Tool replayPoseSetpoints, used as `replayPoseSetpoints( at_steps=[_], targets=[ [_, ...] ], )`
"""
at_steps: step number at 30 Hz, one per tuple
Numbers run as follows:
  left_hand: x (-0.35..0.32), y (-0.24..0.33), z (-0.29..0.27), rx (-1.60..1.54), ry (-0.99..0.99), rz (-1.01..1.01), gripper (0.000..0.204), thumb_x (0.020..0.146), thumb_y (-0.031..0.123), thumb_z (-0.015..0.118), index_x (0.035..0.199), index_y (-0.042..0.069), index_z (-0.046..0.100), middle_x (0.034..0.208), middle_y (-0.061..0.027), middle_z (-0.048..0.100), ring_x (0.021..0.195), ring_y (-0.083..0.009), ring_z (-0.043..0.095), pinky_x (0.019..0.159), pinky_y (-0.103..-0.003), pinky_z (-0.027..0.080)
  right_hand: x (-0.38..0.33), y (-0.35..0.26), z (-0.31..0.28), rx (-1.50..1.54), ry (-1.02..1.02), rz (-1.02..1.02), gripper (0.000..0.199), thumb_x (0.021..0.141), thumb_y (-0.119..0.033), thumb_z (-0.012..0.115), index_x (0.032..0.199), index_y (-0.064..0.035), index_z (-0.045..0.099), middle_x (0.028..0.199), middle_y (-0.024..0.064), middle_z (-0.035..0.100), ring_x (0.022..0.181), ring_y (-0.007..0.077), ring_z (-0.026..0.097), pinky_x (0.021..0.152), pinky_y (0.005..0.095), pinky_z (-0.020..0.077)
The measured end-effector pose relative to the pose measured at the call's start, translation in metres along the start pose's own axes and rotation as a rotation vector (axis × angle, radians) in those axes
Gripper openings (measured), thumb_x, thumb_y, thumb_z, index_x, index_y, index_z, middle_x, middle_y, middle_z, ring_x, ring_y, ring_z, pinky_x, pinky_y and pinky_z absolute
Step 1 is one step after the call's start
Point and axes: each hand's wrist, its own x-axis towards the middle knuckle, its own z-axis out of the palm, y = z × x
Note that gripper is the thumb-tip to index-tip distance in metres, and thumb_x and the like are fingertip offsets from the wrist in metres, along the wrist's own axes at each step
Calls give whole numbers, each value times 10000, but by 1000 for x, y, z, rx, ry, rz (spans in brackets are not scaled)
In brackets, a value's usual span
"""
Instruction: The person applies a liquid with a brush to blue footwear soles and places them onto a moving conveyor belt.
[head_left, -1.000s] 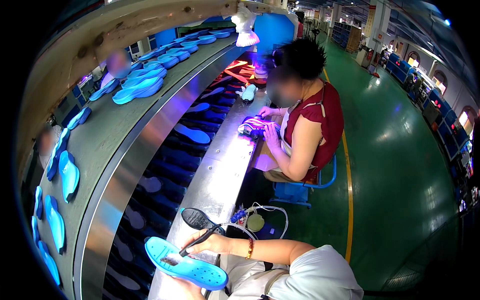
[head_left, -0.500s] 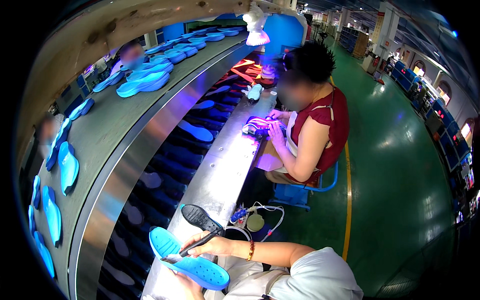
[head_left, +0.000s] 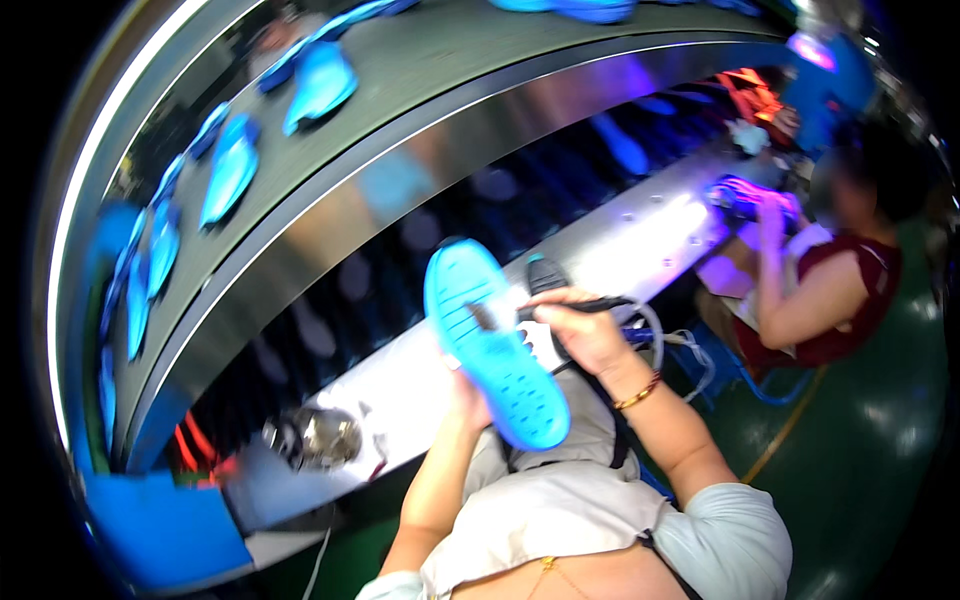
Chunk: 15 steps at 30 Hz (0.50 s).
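My left hand (head_left: 466, 400) is closed on the edge of a blue shoe sole (head_left: 532, 398), holding it tilted above the metal ledge; most of its fingers are hidden behind the sole. A slim black brush (head_left: 592, 306) is gripped in my right hand (head_left: 588, 336), with a hose trailing from its handle. Its blurred dark tip lies over the middle of the sole's inner face, apparently touching it. A black sole (head_left: 545, 272) rests on the ledge just beyond my right hand.
The metal ledge (head_left: 385, 392) carries a shiny round metal pot (head_left: 332, 438) to the left. Beyond it, darker soles lie in a low channel, and blue soles (head_left: 232, 170) sit on a raised conveyor (head_left: 420, 75). A seated co-worker (head_left: 820, 290) handles a shoe at right.
The view has swung left, bringing the metal pot into sight. The blue sole is now raised and turned more upright in my left hand. The brush remains in my right hand over the sole.
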Motion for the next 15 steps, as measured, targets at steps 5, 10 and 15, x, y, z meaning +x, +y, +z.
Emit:
replayPoseSetpoints(
  at_steps=[5,10,15],
  targets=[
    [-15,4,25,-6,13,123,995,696,795,115,1259,13,360,1107,-206,505,955,-331,536,859,-486,415,21,9,23,4,64,-12,176,773,-38,584,933,35,599,812,83,620,727,135,568,669,237,453],
    [-13,-1,30,10,-65,140,965,715,780,108,1267,28,357,1130,-206,495,971,-321,531,870,-468,411,44,-4,27,-184,87,-79,178,753,-69,621,904,25,627,790,50,623,701,76,541,655,197,432],
    [5,-11,19,98,174,281,848,765,727,201,1307,84,311,1279,-118,400,1163,-260,395,995,-399,290,40,11,56,-812,-31,-416,165,746,-111,626,870,-2,626,787,93,635,726,143,597,668,260,468]
  ],
)
